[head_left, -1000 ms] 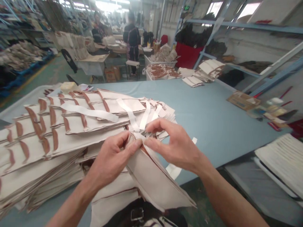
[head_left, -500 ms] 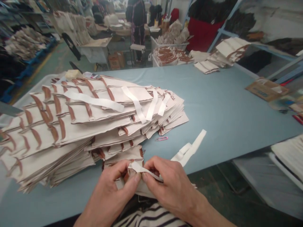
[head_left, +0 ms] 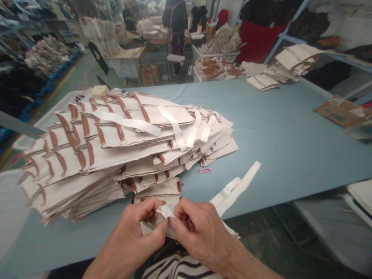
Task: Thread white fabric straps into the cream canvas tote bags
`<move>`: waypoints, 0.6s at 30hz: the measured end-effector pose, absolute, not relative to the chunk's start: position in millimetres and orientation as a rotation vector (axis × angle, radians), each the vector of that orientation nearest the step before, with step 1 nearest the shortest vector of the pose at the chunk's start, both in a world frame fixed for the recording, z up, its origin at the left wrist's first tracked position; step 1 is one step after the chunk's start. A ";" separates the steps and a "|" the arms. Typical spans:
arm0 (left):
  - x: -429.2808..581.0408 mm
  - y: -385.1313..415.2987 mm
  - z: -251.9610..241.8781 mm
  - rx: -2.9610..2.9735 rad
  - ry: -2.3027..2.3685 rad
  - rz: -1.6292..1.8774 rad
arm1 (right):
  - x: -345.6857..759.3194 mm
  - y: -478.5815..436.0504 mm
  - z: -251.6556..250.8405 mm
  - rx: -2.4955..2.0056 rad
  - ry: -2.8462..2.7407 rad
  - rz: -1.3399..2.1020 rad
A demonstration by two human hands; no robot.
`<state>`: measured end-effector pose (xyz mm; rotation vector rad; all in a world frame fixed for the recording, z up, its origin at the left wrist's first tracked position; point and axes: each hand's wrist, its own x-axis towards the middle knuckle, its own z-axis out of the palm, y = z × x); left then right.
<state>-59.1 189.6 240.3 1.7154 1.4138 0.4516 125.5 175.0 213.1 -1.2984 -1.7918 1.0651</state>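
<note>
At the table's front edge, my left hand (head_left: 139, 226) pinches a cream fabric piece (head_left: 147, 228) together with the end of a white strip (head_left: 166, 211). My right hand (head_left: 197, 224) is beside it, thumb and forefinger closed on the same white strip, the fingertips of both hands almost touching. Behind the hands lies a large fanned pile of cream pieces with brown edging (head_left: 116, 155), with several white strips on top. Another long white strip (head_left: 244, 182) lies on the table right of my hands. Small pink thread snips (head_left: 204, 170) lie near the pile.
The blue table (head_left: 285, 135) has folded cream pieces (head_left: 262, 82) at its back edge and a cardboard box (head_left: 343, 111) at right. Beyond are bins of fabric (head_left: 216, 68) and a standing person (head_left: 175, 27).
The view has shifted slightly, so the table and pile appear further right. The strip's length that ran under my right hand's fingers no longer shows; both hands keep their pinch.
</note>
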 end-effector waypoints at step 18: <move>-80.4 189.0 213.3 1.338 1.128 0.498 | 131.6 182.4 210.9 -1.270 -1.651 1.573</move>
